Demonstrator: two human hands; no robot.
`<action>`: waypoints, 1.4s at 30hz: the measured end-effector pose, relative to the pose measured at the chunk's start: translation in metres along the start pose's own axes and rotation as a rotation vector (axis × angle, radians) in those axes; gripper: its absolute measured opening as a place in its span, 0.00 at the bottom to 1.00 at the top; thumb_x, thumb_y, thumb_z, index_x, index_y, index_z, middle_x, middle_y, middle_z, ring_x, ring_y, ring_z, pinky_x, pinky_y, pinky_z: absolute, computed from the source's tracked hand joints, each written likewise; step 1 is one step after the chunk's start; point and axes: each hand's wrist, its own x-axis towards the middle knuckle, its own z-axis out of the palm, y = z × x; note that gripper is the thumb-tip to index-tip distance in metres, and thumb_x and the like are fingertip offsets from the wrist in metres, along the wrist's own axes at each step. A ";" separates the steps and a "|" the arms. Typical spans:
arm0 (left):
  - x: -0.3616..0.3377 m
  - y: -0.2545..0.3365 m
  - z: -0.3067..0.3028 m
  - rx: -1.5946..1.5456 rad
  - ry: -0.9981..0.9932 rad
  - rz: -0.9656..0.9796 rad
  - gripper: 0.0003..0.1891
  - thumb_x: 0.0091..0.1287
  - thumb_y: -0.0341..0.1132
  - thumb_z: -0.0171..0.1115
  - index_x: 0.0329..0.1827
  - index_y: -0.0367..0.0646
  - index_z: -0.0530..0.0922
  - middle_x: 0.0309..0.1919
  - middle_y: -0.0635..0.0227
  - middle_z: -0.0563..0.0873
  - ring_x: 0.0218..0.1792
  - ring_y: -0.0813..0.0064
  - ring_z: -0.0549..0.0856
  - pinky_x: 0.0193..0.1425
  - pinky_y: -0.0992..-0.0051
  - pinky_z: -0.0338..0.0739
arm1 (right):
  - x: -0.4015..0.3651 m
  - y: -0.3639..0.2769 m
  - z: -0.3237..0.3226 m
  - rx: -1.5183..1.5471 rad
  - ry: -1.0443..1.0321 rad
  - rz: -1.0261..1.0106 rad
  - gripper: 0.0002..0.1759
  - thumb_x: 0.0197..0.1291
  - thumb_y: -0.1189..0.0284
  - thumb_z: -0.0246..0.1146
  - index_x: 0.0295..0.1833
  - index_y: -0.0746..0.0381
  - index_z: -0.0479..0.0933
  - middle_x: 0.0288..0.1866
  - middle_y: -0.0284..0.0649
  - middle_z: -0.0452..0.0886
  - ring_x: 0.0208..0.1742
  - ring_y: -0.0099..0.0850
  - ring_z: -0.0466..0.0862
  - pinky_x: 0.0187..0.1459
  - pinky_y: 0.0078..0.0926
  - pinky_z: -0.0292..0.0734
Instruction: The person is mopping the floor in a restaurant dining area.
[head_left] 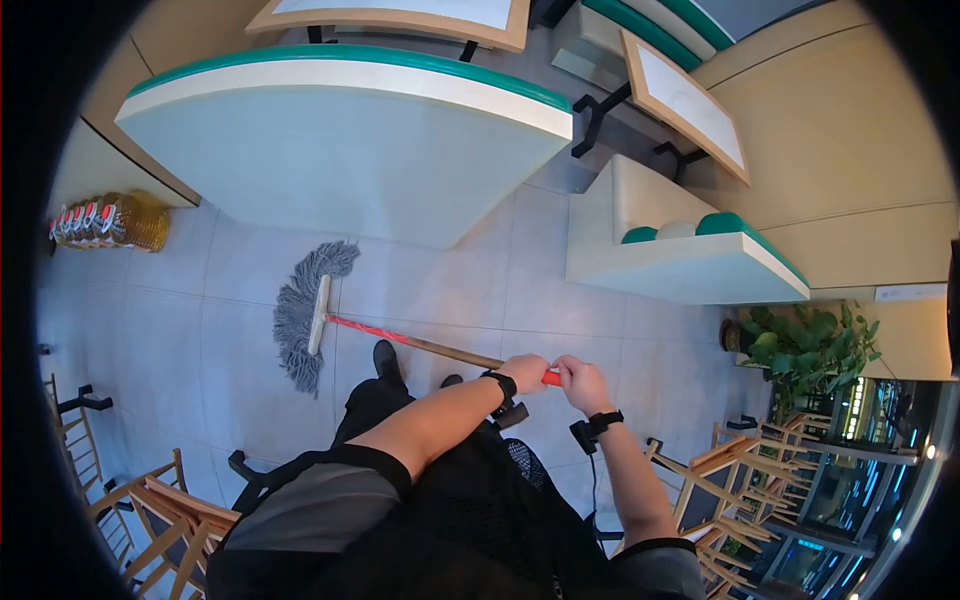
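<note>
At the far left, large bottles of yellow oil (140, 222) stand in a row on the grey tiled floor (240, 270), with wooden chairs (165, 505) in the lower corner. Next comes the string mop (298, 320), its grey yarn head spread on the tiles near the base of a green-topped booth back (350, 150). A pale clamp bar (320, 315) crosses the yarn, and the handle (450, 353), red then brown, slants rightward past a dark boot (386, 362). The left hand (525, 373) has its fingers wrapped around the handle; just beside it, the right hand (581, 384) has its fingers clamped on the orange-red end. Black bands circle both wrists. Farther right are a cream booth bench (670, 272) with green trim, a leafy potted plant (815, 345) and, below it, more wooden chairs.
</note>
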 end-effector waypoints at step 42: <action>-0.051 -0.088 -0.134 0.065 0.914 -0.333 0.09 0.55 0.37 0.68 0.39 0.50 0.82 0.37 0.64 0.85 0.46 0.59 0.82 0.51 0.42 0.68 | 0.156 -0.152 -0.028 -0.056 -0.243 -0.391 0.18 0.67 0.57 0.51 0.47 0.57 0.80 0.39 0.50 0.84 0.42 0.51 0.83 0.42 0.46 0.76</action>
